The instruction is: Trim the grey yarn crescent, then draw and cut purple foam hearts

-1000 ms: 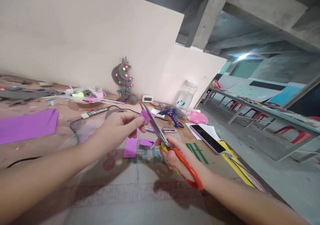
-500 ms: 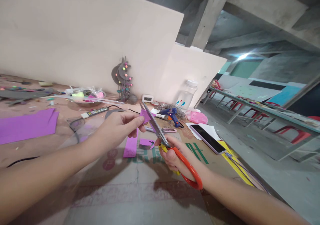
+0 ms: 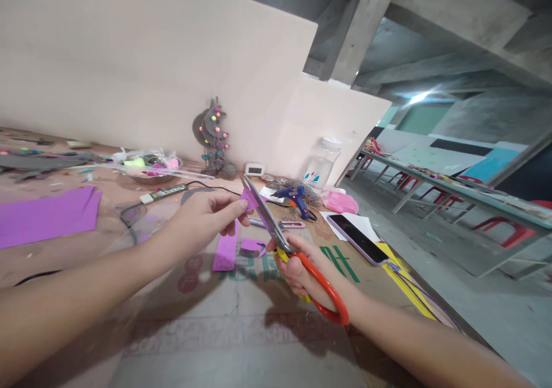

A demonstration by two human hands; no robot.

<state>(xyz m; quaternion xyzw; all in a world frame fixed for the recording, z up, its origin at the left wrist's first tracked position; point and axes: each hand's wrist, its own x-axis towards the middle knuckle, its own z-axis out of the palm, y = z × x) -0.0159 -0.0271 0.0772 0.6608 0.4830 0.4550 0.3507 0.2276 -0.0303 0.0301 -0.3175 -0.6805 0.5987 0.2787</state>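
Between thumb and fingers, my left hand (image 3: 215,215) pinches a small purple piece (image 3: 249,198). My right hand (image 3: 304,267) is wrapped round the handles of scissors (image 3: 317,287) with red and yellow grips. The scissor blades point up and left, slightly parted at the tips, and lie against the purple piece. Beneath the hands, a purple strip (image 3: 225,253) and a cut purple scrap (image 3: 253,246) rest on a cardboard sheet (image 3: 207,313) with green print. A larger purple sheet (image 3: 47,215) lies at the left.
A blue glue gun (image 3: 295,198), a pink-handled cutter (image 3: 293,225) and a clear jar (image 3: 321,166) stand or lie beyond the hands. Right of them is a phone (image 3: 357,238). A bowl (image 3: 149,176), a power strip (image 3: 164,194) and a decorated grey figure (image 3: 213,135) are farther back.
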